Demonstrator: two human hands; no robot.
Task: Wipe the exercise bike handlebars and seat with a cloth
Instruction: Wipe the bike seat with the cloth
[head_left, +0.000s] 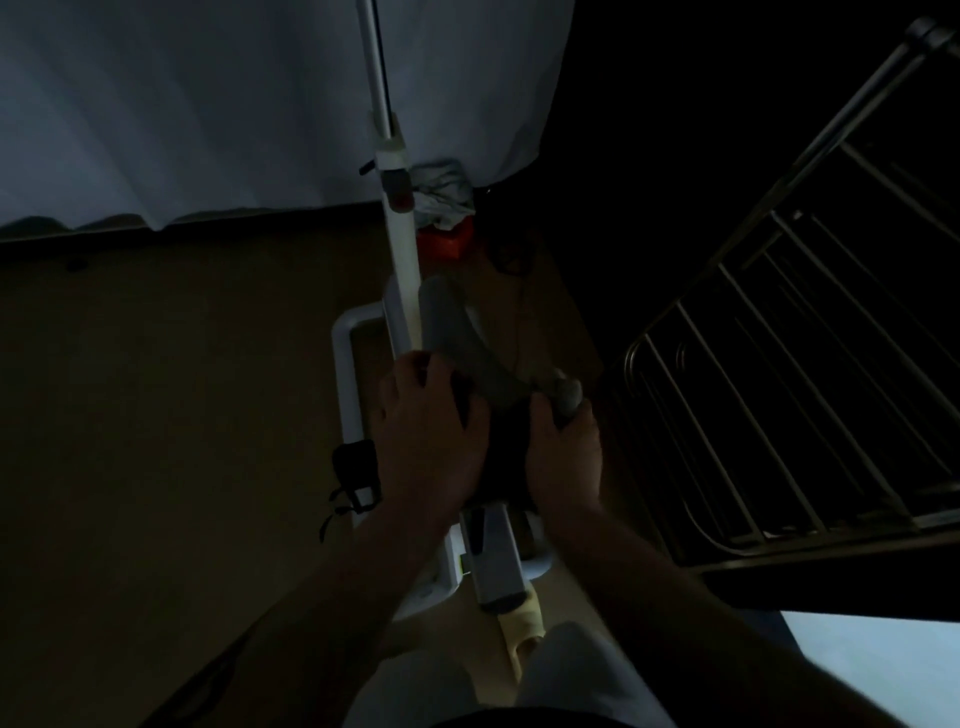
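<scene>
The view is dark and looks straight down on a white exercise bike (347, 374). Its black seat (506, 447) lies between my hands. My left hand (428, 431) rests on the seat's left side with fingers spread. My right hand (563, 457) grips one bunched end of a grey cloth (457, 338) at the seat's right edge. The cloth runs in a curved strip from that hand up toward the white handlebar post (402, 249). The handlebars themselves are out of view at the top.
A metal wire rack (769, 395) stands close on the right. A white curtain (208, 104) hangs at the back. A red object (447, 244) and a bundled rag (441, 192) sit by the post. A black pedal with strap (356, 475) sticks out left, above the wooden floor (156, 415).
</scene>
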